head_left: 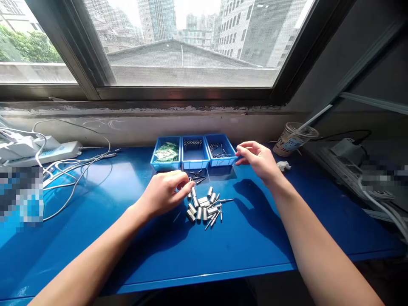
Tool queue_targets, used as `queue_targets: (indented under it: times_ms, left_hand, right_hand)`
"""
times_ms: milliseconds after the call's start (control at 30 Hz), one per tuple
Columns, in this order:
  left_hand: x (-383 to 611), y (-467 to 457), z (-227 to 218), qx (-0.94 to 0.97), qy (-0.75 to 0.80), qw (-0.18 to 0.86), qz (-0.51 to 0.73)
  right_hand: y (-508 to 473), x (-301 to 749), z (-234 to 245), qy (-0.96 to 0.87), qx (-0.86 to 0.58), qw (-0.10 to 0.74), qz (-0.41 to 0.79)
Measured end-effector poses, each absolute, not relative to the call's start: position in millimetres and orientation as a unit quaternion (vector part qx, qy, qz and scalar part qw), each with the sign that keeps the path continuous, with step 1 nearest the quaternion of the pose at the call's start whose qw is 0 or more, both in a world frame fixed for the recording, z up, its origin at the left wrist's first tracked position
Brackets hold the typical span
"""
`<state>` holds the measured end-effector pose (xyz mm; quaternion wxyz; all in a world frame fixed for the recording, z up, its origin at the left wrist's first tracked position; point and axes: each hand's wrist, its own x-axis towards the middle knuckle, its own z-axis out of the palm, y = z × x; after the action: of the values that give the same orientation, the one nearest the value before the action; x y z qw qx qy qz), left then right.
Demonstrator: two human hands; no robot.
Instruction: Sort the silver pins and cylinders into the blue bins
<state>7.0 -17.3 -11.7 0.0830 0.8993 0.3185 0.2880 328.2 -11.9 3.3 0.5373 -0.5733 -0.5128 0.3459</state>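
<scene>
My left hand hovers at the left edge of a loose pile, its fingers curled and thumb and forefinger close together. Whatever they may hold is hidden. Silver hexagonal standoffs make up most of that pile, with thin metal blind rivets lying among them on the right. Darker rivets lie just behind. My right hand is beside the right blue bin, fingertips at its outer edge and fingers apart, with nothing visible in them. Dark rivets lie inside this bin.
Left of it stand a middle blue bin with small metal cylinders along its back, and a left bin holding green packets. A plastic cup and crumpled tissue sit right. Cables and power strips lie left.
</scene>
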Motion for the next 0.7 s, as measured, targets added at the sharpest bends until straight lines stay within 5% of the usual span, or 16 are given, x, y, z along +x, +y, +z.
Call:
queue_targets:
  times_ms: [133, 367, 700]
  left_hand:
    - [6.3, -15.6, -14.5, 0.885, 0.395, 0.083, 0.231]
    - [7.6, -12.5, -23.0, 0.884, 0.444, 0.050, 0.137]
    - [11.2, -15.0, -16.6, 0.877, 0.466, 0.073, 0.098]
  right_hand:
    - [-18.2, 318.4, 4.3, -0.588, -0.587, 0.496, 0.254]
    - [-24.1, 275.6, -19.0, -0.816, -0.487, 0.278, 0.141]
    - [-15.4, 265.3, -22.1, -0.826, -0.519, 0.159, 0.152]
